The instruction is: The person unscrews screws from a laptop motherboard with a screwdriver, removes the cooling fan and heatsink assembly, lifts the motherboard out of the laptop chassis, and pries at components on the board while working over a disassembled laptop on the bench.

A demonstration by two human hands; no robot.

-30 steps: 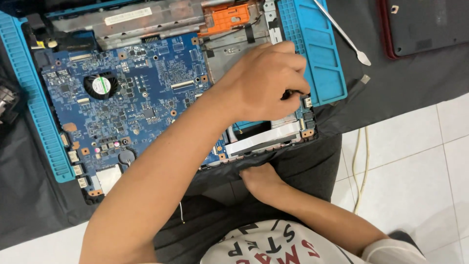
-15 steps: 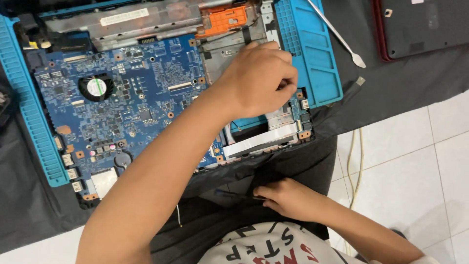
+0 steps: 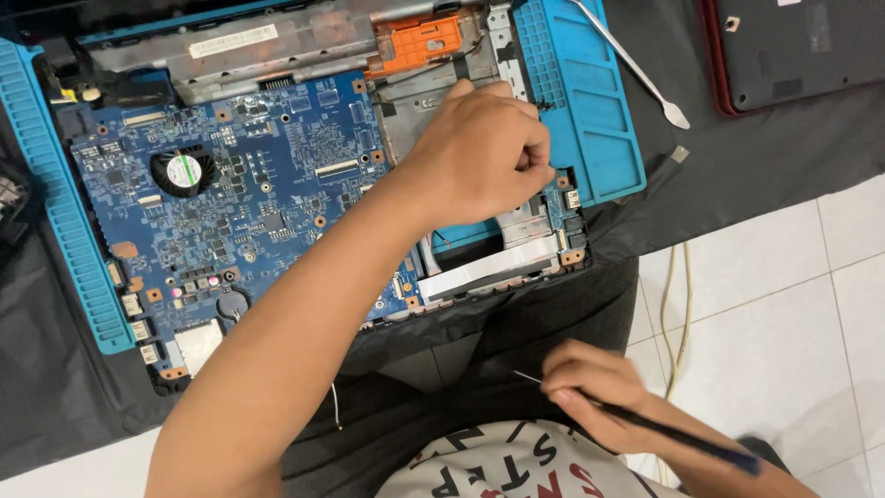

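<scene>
An opened laptop base with a blue motherboard [image 3: 258, 212] lies on a blue ribbed work mat [image 3: 581, 111]. My left hand [image 3: 479, 152] rests on the right part of the board, beside the metal drive bay [image 3: 498, 263]. Its fingers are curled, with the tips pinched together at the board's right edge; anything between them is hidden. My right hand [image 3: 595, 387] is low over my lap, apart from the laptop. It grips a thin dark screwdriver [image 3: 673, 432] with a blue handle end and a fine metal tip pointing left.
A small round fan [image 3: 184, 171] sits at the board's upper left, and an orange plastic part [image 3: 419, 44] at the top. A metal spudger [image 3: 636, 69] lies right of the mat. A red-edged laptop cover [image 3: 793, 51] is at top right. White cables [image 3: 678, 304] trail over the tiled floor.
My right hand has come away from the laptop's front edge down to my lap, and the thin screwdriver now shows in it. My left hand has stayed on the board.
</scene>
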